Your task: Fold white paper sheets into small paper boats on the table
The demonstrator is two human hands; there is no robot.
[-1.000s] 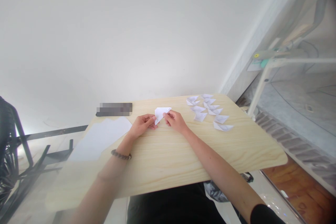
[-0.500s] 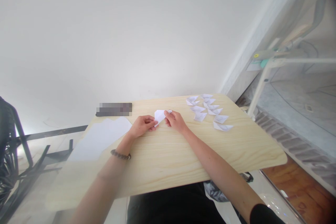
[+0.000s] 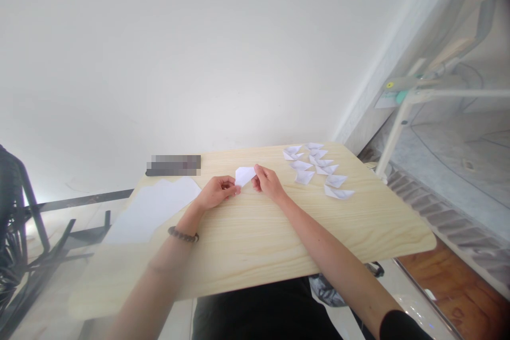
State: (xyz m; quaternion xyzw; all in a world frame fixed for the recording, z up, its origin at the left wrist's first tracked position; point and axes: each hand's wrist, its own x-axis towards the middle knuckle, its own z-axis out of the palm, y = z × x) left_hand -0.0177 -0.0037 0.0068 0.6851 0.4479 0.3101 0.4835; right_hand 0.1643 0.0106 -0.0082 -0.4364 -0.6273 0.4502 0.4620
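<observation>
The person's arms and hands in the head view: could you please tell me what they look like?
The left hand and right hand are bare. A dark beaded bracelet circles the left wrist; a black sleeve ends high on the right arm.

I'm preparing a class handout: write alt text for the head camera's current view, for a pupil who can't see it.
A person's left hand and right hand hold a folded piece of white paper at a wood-grain table. Boat-like folded papers sit in a cluster on the right; white sheets lie on the left.
</observation>
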